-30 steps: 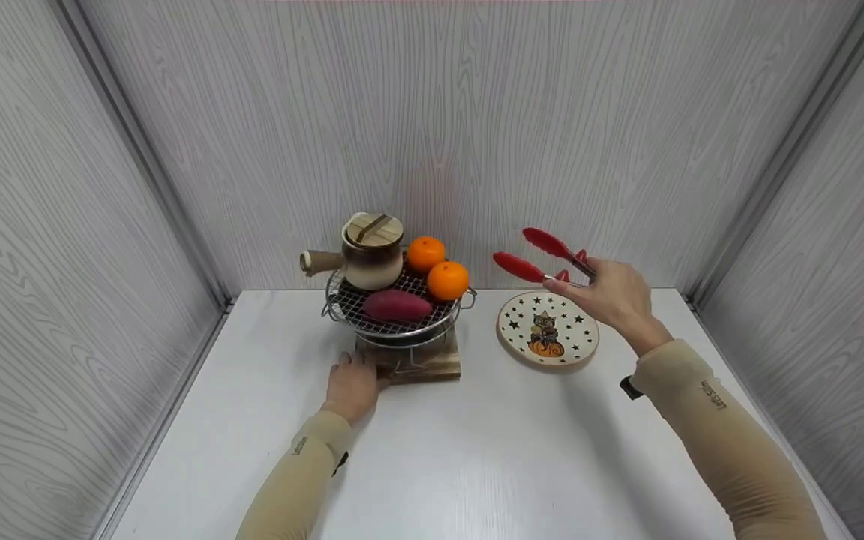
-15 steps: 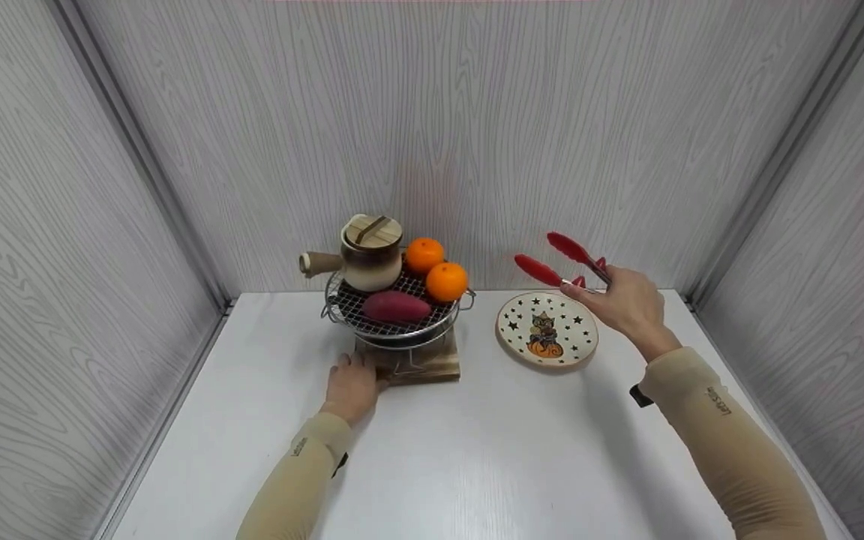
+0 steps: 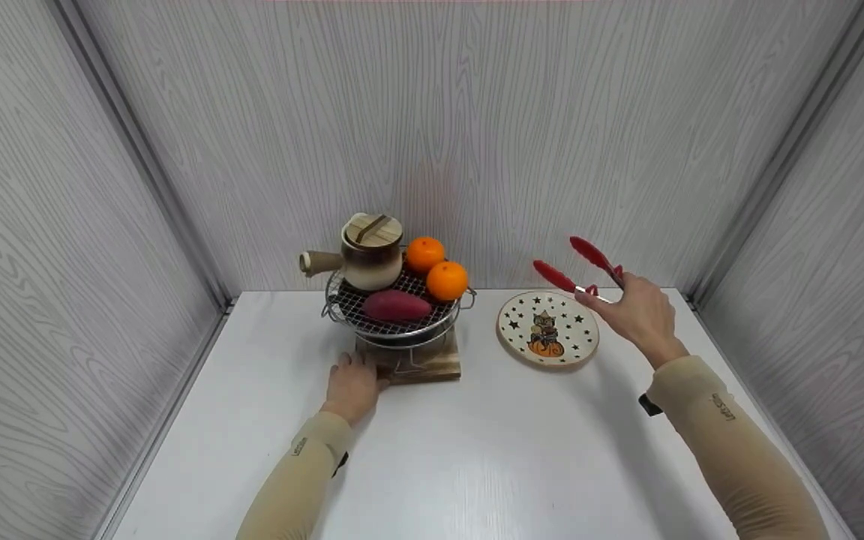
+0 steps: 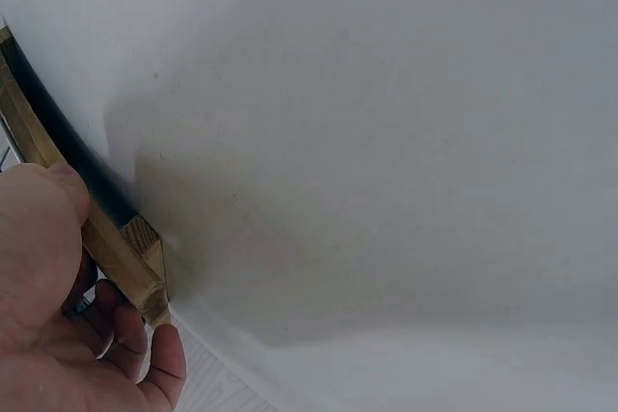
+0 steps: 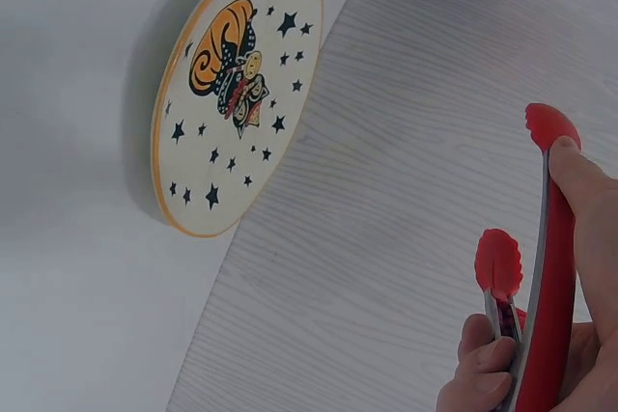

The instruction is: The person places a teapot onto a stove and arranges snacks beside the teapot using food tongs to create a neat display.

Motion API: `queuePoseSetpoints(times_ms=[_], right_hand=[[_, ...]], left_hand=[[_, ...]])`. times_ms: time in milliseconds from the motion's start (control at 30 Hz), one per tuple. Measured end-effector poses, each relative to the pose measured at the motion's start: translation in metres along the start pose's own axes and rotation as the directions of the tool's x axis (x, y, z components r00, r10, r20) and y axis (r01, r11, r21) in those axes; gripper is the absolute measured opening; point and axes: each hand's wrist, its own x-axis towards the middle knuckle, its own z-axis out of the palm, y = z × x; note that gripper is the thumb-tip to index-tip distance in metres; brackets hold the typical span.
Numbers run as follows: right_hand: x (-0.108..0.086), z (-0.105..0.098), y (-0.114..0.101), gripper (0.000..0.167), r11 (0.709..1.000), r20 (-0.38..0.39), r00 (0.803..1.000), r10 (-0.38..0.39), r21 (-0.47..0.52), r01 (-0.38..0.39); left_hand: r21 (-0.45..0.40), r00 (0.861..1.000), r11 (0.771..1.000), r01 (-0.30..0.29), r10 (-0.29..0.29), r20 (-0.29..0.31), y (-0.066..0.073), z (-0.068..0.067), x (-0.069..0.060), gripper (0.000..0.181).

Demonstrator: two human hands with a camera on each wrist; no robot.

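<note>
My right hand (image 3: 642, 315) holds red-tipped tongs (image 3: 553, 276) above and to the right of the round plate (image 3: 548, 330). In the right wrist view the two tong arms stand spread, with nothing between the red tips (image 5: 498, 262). My left hand (image 3: 352, 388) grips the front left corner of a wooden board (image 3: 432, 367); in the left wrist view the thumb and curled fingers lie on either side of the board's edge (image 4: 118, 256). On that board stands a wire grill (image 3: 342, 304), bearing a purple sweet potato (image 3: 397, 306), two oranges (image 3: 447, 281) and a lidded teapot (image 3: 372, 262).
The teapot's side handle (image 3: 319, 262) juts out left past the grill. Grey wood-grain walls (image 3: 552, 112) enclose the white table (image 3: 477, 457) at the back and both sides. Stars and a cat on a pumpkin decorate the plate.
My right hand has moved right and slightly toward me with the tongs, away from the grill. My left hand, the grill and the plate have stayed in place.
</note>
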Motion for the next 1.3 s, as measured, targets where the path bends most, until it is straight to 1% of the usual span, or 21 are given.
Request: queuePoseSetpoints(times_ms=[133,400,600,733,833,967,1067,1167,1300], right_hand=[[-0.001,0.002,0.009,0.104,1.0,-0.013,1.0,0.02,0.008,-0.02],[-0.001,0.002,0.025,0.107,0.998,-0.008,0.998,0.068,-0.002,-0.068],[-0.003,0.006,0.038,0.112,0.995,-0.005,0.995,0.095,-0.024,-0.095],[-0.005,0.008,0.048,0.116,0.993,-0.001,0.994,0.112,-0.024,-0.112],[-0.007,0.009,0.056,0.116,0.993,-0.013,0.993,0.117,-0.019,-0.118],[-0.008,0.009,0.069,0.114,0.992,-0.032,0.992,0.122,-0.032,-0.123],[-0.01,0.011,0.08,0.112,0.991,-0.036,0.991,0.126,-0.041,-0.127],[-0.012,0.014,0.089,0.114,0.987,-0.018,0.988,0.153,-0.041,-0.153],[-0.016,0.021,0.099,0.118,0.978,0.028,0.978,0.205,-0.035,-0.204]], left_hand=[[-0.013,1.0,1.0,0.017,-0.016,0.024,0.001,-0.002,0.001,0.065],[-0.016,1.0,1.0,0.011,-0.011,-0.008,0.001,-0.004,0.001,0.063],[-0.028,1.0,0.999,0.018,-0.018,-0.001,0.002,-0.006,0.0,0.061],[-0.034,1.0,0.999,0.027,-0.027,0.015,0.001,-0.005,-0.001,0.062],[-0.043,0.999,0.999,0.032,-0.031,0.021,0.001,-0.004,0.0,0.063],[-0.025,0.999,0.999,0.031,-0.031,0.026,0.002,-0.003,0.002,0.063],[-0.005,0.998,0.999,0.037,-0.037,0.044,0.003,-0.003,0.003,0.063],[-0.004,0.998,0.999,0.043,-0.043,0.052,0.002,-0.003,0.004,0.064],[-0.021,0.998,0.999,0.045,-0.044,0.044,0.001,-0.003,0.002,0.066]])
